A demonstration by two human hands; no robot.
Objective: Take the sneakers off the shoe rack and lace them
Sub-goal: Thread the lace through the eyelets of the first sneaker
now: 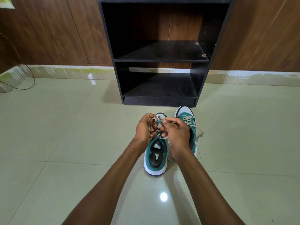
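Two green-and-white sneakers stand side by side on the tiled floor in front of the black shoe rack [162,59]. The left sneaker [155,159] points away from me, heel nearest. Over its front, my left hand [145,127] is closed on a loop of its beige lace [153,121]. My right hand [176,132] pinches another part of the same lace close beside it. Both hands hide the sneaker's eyelets. The right sneaker [186,117] lies partly behind my right hand, its lace crossed through the eyelets with loose ends trailing right.
The rack's shelves hold nothing. It stands against a brown wood-panelled wall [48,30]. A thin black cable [30,78] runs along the floor at the far left. Glossy pale tiles [65,143] surround the sneakers.
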